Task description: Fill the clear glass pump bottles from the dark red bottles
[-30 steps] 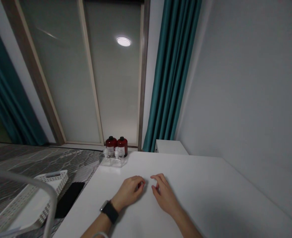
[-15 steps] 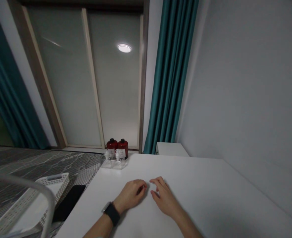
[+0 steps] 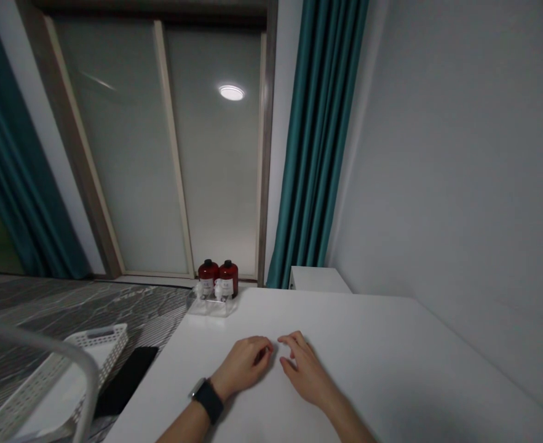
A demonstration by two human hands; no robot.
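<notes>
**Gripping anything?**

Nothing; resting empty on the smooth white tabletop (image 3: pixel 368 351), the left hand (image 3: pixel 243 367) and the right hand (image 3: pixel 304 369); both curling loosely into a narrow, half-closed shape around nothing; arching slightly, the right fingers (image 3: pixel 295 338); sitting just apart, the two hands, with a small gap between them; wrapping the left wrist, a black watch (image 3: pixel 208 400) with a matte strap and a square silver-toned case.

**And standing on that surface?**

Standing upright near the far edge, two dark red bottles (image 3: pixel 218 277) with glossy, round-shouldered bodies, black caps and white labels; sitting side by side in a clear acrylic holder (image 3: pixel 211 307); crowding in front of them, small white pieces, too small to tell.

**Around the table?**

Lying just beyond its left edge, a black phone (image 3: pixel 124 380) beside a white lattice-sided plastic basket (image 3: pixel 96 344); curving across the lower left corner, a pale tubular rail (image 3: pixel 35 330); spreading below, a grey marbled floor (image 3: pixel 91 301); rising ahead, frosted glass panels (image 3: pixel 216 154) in pale frames, mirroring a round ceiling light (image 3: pixel 231 93); hanging in deep folds, teal curtains (image 3: pixel 317 141); tucking in behind the table, a small white cabinet (image 3: pixel 320 280); running along the right side, a plain grey-white wall (image 3: pixel 455 154).
</notes>
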